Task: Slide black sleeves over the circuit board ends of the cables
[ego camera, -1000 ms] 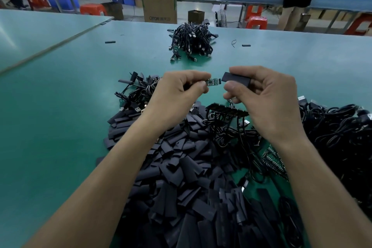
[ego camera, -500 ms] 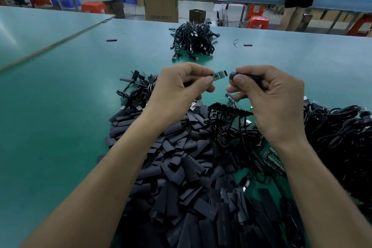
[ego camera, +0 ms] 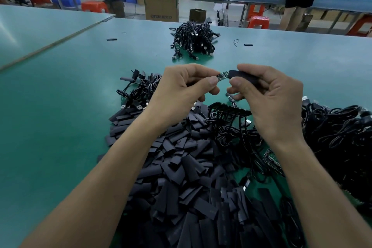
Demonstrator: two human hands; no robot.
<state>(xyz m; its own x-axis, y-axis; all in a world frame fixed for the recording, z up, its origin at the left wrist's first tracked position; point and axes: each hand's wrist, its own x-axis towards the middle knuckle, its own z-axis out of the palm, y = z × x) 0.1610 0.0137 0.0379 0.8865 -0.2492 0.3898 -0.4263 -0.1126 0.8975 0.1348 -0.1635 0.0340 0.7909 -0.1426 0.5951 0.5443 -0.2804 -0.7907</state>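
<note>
The gap of half a second ago has closed. The sleeve [ego camera: 244, 75] has come in from the right, and its open mouth now meets the tip of the board [ego camera: 222, 76]. The left hand [ego camera: 181, 90] pinches the board's near end between thumb [ego camera: 211, 82] and forefinger, with the other fingers curled under. Its cable is hidden in the palm. The right hand [ego camera: 275, 98] grips the sleeve between thumb and forefinger, and much of the sleeve's length is tucked behind the knuckles. I cannot tell how far the board has gone in, but most of its green face shows bare.

Both hands are raised off the table [ego camera: 60, 106], over its middle. Beyond them is a stretch of open green top, then a bundle [ego camera: 193, 40] of cables near the far edge. Two stray sleeves lie out there too, one to the left [ego camera: 111, 39] and one to the right [ego camera: 248, 44], each well apart from the bundle.

Under the forearms the sleeve pile [ego camera: 181, 167] spreads down to the near edge. A small tangle [ego camera: 141, 88] touches its upper left corner. A big heap of cables [ego camera: 342, 137] crowds the right side and runs out of view. The left side of the table is open as far as the seam [ego camera: 50, 46] with the next table. Past the far edge a box [ego camera: 161, 6] stands on the floor.
</note>
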